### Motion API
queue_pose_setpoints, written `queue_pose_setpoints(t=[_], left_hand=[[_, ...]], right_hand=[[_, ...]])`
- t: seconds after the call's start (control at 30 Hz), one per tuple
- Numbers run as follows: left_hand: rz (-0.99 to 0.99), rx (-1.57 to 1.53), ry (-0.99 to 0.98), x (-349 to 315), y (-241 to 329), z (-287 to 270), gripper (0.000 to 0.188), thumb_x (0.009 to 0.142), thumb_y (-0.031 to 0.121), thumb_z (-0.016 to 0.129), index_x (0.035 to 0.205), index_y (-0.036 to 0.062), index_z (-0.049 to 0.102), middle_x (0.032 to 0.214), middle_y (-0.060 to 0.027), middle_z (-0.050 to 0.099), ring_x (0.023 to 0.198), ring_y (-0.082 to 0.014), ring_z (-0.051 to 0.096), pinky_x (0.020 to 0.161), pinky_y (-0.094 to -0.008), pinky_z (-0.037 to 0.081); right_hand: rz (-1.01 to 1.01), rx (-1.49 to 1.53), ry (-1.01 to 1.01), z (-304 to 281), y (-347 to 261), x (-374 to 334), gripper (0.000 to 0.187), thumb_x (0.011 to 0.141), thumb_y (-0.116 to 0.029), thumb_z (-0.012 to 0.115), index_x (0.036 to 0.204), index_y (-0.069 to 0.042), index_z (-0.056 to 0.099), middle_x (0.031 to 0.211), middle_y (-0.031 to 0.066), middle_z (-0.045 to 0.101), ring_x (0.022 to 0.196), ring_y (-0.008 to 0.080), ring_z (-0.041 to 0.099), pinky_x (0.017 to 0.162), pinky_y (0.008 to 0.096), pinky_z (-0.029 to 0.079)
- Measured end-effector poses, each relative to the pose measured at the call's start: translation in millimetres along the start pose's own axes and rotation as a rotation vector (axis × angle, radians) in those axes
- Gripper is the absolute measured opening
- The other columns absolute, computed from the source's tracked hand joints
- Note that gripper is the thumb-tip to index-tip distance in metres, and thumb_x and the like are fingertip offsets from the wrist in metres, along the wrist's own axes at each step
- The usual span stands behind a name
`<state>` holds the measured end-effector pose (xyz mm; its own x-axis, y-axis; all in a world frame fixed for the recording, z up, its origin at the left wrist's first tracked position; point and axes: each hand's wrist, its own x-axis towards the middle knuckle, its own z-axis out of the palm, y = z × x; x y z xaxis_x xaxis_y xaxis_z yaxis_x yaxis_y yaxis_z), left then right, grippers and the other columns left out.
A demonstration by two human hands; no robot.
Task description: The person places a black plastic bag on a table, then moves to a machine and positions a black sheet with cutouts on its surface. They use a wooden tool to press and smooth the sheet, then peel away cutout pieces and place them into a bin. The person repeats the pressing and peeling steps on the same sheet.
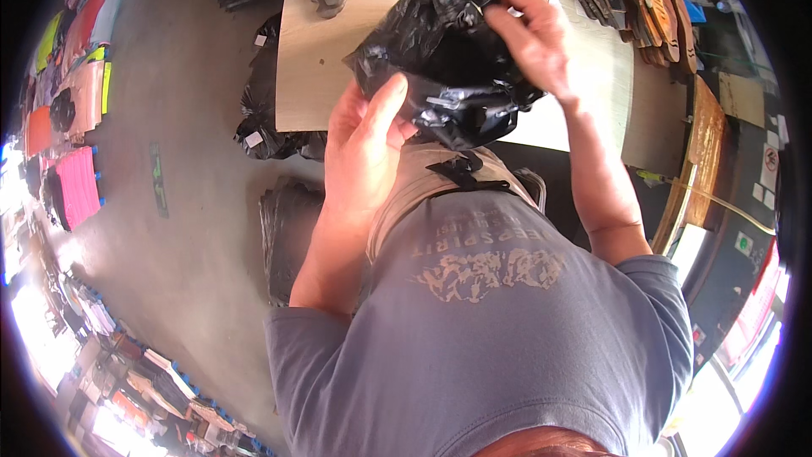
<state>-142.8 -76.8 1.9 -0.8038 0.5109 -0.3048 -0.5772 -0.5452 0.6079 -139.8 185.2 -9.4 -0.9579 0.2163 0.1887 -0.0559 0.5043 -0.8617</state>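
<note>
Black plastic bag (pixel 440 38) is held above the near edge of the bench (pixel 309 89), its left side clasped between thumb and fingers of the left hand (pixel 368 131), the curled right hand (pixel 533 42) at its far-right rim, pinch unclear; even support is advised.

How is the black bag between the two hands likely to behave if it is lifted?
The bag is probably floppy, since its film looks thin and crumpled. It may be somewhat slippery, because its surface shines. It might sag if lifted from one side; the left hand and right hand are at opposite sides.
</note>
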Motion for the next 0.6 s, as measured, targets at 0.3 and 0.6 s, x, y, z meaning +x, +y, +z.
queue_pose_setpoints(t=[0.3,0.6], left_hand=[[0.343,0.595,-0.211,38,38,86,0.019,0.109,0.013,0.059,0.114,-0.0035,0.066,0.097,-0.0070,0.076,0.084,-0.0089,0.068,0.074,-0.0257,0.056],[0.897,1.027,-0.093,44,45,62,0.008,0.100,0.000,0.075,0.097,-0.0053,0.069,0.080,0.0071,0.054,0.070,0.0000,0.044,0.061,-0.0171,0.037]], right_hand=[[-0.042,0.125,-0.350,-46,-111,9,0.080,0.085,-0.001,0.084,0.156,-0.006,0.049,0.110,0.0054,0.067,0.087,0.0114,0.064,0.075,0.0276,0.053],[-0.187,0.226,0.029,-28,-81,17,0.037,0.087,0.012,0.055,0.115,-0.001,0.076,0.094,-0.0007,0.063,0.082,0.0058,0.057,0.074,0.0196,0.046]])
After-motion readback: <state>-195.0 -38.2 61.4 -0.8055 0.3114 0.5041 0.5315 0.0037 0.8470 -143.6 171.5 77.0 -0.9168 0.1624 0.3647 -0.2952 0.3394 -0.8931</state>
